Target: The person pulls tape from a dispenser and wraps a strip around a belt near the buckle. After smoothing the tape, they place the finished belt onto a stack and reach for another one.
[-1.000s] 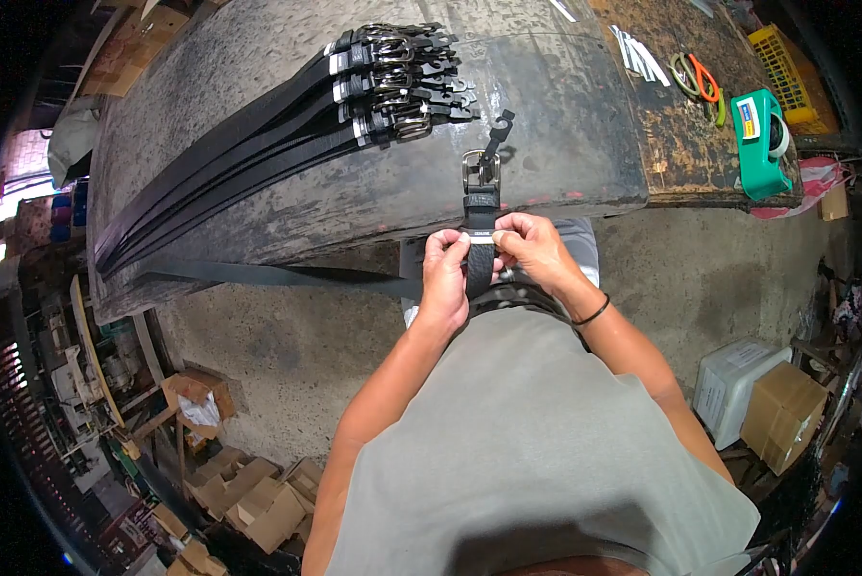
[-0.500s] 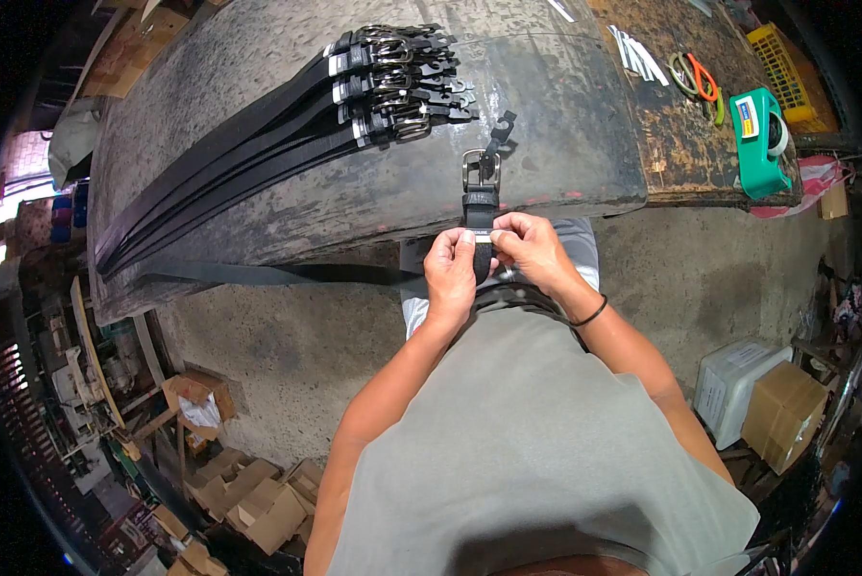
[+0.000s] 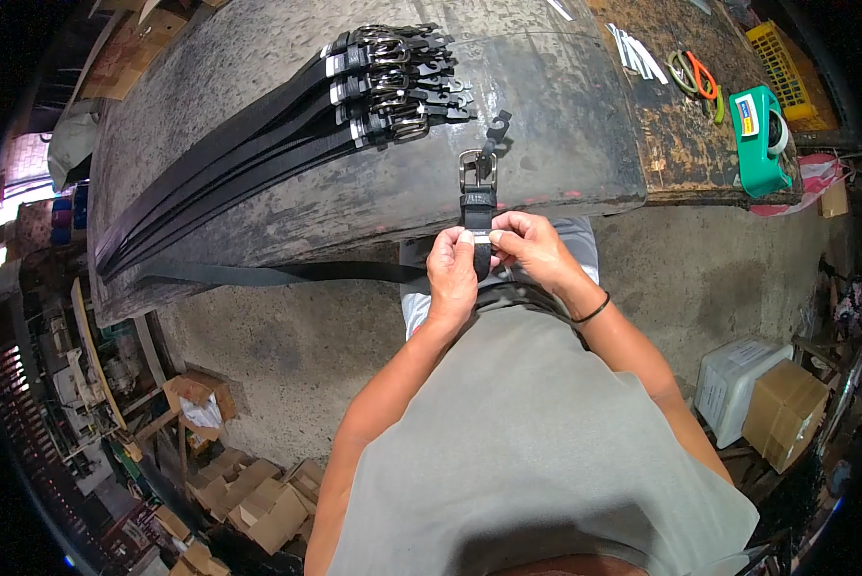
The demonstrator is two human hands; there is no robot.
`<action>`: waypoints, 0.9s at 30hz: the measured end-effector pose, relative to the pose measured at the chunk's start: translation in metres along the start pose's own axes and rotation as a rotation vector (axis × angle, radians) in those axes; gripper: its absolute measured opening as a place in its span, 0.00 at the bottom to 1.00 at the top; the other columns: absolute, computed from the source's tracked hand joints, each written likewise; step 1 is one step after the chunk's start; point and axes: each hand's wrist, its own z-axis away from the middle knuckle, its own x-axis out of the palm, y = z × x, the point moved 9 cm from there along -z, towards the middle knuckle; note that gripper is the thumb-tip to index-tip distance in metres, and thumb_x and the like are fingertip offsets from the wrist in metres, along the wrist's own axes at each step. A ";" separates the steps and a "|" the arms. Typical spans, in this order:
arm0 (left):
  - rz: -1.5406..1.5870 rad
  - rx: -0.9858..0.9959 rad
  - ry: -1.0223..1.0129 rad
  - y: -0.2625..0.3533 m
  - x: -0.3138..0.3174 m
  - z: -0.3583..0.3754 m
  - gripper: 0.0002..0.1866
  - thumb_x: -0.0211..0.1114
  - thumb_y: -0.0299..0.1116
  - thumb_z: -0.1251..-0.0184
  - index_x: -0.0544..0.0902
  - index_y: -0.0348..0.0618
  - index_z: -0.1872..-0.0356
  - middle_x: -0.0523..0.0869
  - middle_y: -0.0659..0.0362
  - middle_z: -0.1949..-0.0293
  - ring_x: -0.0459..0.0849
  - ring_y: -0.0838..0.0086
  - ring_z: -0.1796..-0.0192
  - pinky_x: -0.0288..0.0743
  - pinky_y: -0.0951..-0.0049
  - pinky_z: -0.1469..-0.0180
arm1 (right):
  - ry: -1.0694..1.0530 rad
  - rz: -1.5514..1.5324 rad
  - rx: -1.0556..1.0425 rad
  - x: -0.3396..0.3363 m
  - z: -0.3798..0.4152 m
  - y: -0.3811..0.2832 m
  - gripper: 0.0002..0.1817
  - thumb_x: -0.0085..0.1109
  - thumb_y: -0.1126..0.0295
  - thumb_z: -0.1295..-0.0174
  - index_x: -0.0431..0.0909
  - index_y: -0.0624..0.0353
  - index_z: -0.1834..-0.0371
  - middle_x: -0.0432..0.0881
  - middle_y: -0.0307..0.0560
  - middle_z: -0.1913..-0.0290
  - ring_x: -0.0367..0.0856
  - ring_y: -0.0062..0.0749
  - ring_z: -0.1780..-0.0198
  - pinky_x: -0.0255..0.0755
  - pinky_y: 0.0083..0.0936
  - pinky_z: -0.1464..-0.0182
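Observation:
A black belt (image 3: 479, 199) lies with its metal buckle and a black plastic hook on the table's front edge, and its strap hangs over towards my body. My left hand (image 3: 453, 269) pinches the strap's left side, just below the buckle. From the right, my right hand (image 3: 532, 248) pinches the same spot, where a small white label (image 3: 481, 237) wraps across the strap. The belt's long strap runs off to the left along the table edge. Several buckled black belts (image 3: 258, 144) lie in a bundle on the table, with white labels near their buckles.
The dark table (image 3: 565, 115) spans the front. On its right part are white strips (image 3: 639, 56), orange-handled scissors (image 3: 704, 77), a green tape dispenser (image 3: 759, 144) and a yellow basket (image 3: 779, 72). Cardboard boxes (image 3: 784, 413) stand on the floor at both sides.
The buckle end has shifted very slightly to the left. Both hands keep their pinch at the label, almost unmoved.

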 end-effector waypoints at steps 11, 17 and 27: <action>0.095 0.004 -0.234 0.048 0.015 0.003 0.10 0.54 0.34 0.27 0.73 0.37 0.58 0.83 0.58 0.67 0.83 0.77 0.72 0.80 0.78 0.68 | -0.297 -0.173 -0.117 0.024 0.005 -0.023 0.25 0.58 0.61 0.34 0.66 0.63 0.39 0.77 0.43 0.50 0.79 0.24 0.59 0.74 0.22 0.54; 0.092 -0.080 -0.730 0.087 0.048 0.010 0.14 0.53 0.40 0.27 0.76 0.37 0.57 0.81 0.59 0.67 0.80 0.77 0.73 0.77 0.78 0.69 | -0.282 0.040 -0.544 0.038 0.025 -0.091 0.30 0.69 0.67 0.46 0.69 0.59 0.39 0.67 0.46 0.37 0.70 0.30 0.41 0.67 0.31 0.40; -0.281 0.268 -0.351 0.084 0.047 -0.001 0.10 0.53 0.36 0.26 0.77 0.39 0.61 0.80 0.61 0.65 0.73 0.83 0.60 0.69 0.80 0.56 | 0.002 -0.052 -0.303 0.008 0.018 -0.096 0.19 0.65 0.71 0.41 0.72 0.61 0.48 0.79 0.40 0.54 0.75 0.19 0.53 0.71 0.21 0.50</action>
